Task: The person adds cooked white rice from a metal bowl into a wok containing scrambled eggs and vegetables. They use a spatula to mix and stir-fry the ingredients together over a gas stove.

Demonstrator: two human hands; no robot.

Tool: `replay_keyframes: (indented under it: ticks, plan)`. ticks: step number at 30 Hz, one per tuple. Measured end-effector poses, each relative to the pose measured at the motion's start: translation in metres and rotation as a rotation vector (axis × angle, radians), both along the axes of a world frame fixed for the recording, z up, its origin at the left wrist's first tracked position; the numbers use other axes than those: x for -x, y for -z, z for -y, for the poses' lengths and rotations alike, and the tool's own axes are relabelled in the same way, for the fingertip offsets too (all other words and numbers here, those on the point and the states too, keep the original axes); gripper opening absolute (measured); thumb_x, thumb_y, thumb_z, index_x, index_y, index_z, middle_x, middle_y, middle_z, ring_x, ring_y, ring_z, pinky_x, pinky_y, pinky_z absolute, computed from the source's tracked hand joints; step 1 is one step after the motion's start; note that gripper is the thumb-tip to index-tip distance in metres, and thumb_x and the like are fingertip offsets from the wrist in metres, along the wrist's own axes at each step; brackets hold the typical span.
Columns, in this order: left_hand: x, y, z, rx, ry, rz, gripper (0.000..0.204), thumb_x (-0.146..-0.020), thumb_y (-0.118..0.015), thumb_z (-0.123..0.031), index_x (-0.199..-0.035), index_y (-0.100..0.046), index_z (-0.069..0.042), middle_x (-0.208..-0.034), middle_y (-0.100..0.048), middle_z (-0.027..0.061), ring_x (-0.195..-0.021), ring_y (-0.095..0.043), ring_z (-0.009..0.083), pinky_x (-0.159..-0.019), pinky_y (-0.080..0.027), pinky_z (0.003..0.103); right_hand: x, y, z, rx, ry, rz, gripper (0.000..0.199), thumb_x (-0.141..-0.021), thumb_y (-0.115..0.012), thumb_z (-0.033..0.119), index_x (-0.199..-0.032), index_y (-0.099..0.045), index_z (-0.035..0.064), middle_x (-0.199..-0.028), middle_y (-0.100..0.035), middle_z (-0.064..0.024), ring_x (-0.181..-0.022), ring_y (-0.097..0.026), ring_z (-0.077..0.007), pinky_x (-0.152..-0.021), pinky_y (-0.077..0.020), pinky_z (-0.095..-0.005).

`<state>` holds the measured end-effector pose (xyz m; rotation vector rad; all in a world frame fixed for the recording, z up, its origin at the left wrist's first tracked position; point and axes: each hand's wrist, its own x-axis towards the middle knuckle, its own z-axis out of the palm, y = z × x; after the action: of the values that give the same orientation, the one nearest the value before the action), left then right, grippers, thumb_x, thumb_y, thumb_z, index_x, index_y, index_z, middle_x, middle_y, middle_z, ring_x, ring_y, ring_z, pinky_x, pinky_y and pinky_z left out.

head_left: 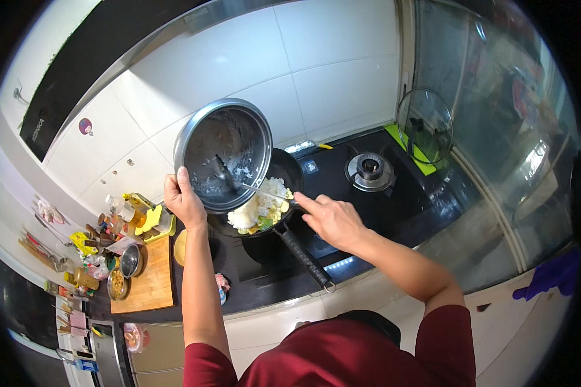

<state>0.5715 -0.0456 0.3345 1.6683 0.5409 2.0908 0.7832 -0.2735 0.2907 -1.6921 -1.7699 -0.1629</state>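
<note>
Head view showed the left hand (182, 198) gripping a tilted metal pot (223, 153) over the wok (268, 213); the right hand (332, 220) closed on a spoon (242, 184), scraping rice (255, 208) out; remaining grains seemingly needed further scraping.

Glass lid (425, 124), cutting board (150, 274), spare burner (368, 170)

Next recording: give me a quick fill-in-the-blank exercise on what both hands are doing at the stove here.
1. The left hand tilts a metal ___ over the black wok.
2. The right hand scrapes it out with a ___.
3. The white food dropping into the wok is ___.
4. A glass ___ leans upright behind the free burner.

Missing words: pot; spoon; rice; lid
</note>
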Motion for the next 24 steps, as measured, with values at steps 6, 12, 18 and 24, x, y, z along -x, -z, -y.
replay_keyframes:
  ticks: [6,12,18,24]
  plan:
    - [0.001,0.001,-0.002,0.015,-0.018,0.029,0.044,-0.098,-0.062,-0.016,-0.066,-0.032,-0.010,-0.066,-0.029,-0.0072,-0.063,-0.025,0.0053,-0.054,-0.023,0.024,0.017,0.000,0.008,-0.071,-0.100,-0.034,0.047,-0.090,-0.065,0.022,-0.136,-0.053,0.0174,-0.086,-0.059,-0.0139,-0.074,-0.066,-0.0364,-0.059,-0.0529,-0.0477]
    - [0.006,-0.002,-0.003,0.010,0.003,0.033,0.044,-0.098,-0.062,-0.016,-0.066,-0.032,-0.010,-0.067,-0.029,-0.0074,-0.063,-0.024,0.0051,-0.053,-0.021,0.024,0.008,-0.007,0.002,-0.039,-0.028,-0.111,0.041,-0.090,-0.066,0.019,-0.130,-0.057,0.0121,-0.094,-0.060,-0.0172,-0.074,-0.065,-0.0398,-0.063,-0.0532,-0.0476]
    - [0.004,-0.002,-0.002,0.040,0.070,0.063,0.044,-0.098,-0.061,-0.016,-0.065,-0.032,-0.011,-0.066,-0.029,-0.0081,-0.063,-0.024,0.0046,-0.054,-0.021,0.023,0.014,-0.003,0.000,-0.045,-0.144,-0.139,0.042,-0.091,-0.064,0.018,-0.131,-0.055,0.0105,-0.094,-0.061,-0.0194,-0.073,-0.065,-0.0416,-0.064,-0.0541,-0.0485]
    - [0.004,0.002,-0.008,0.063,0.070,0.076,0.044,-0.099,-0.061,-0.017,-0.065,-0.033,-0.012,-0.066,-0.030,-0.0084,-0.063,-0.024,0.0042,-0.054,-0.021,0.023,0.009,-0.011,0.006,-0.037,-0.040,-0.068,0.041,-0.092,-0.062,0.020,-0.131,-0.054,0.0099,-0.093,-0.061,-0.0188,-0.071,-0.065,-0.0402,-0.061,-0.0537,-0.0491]
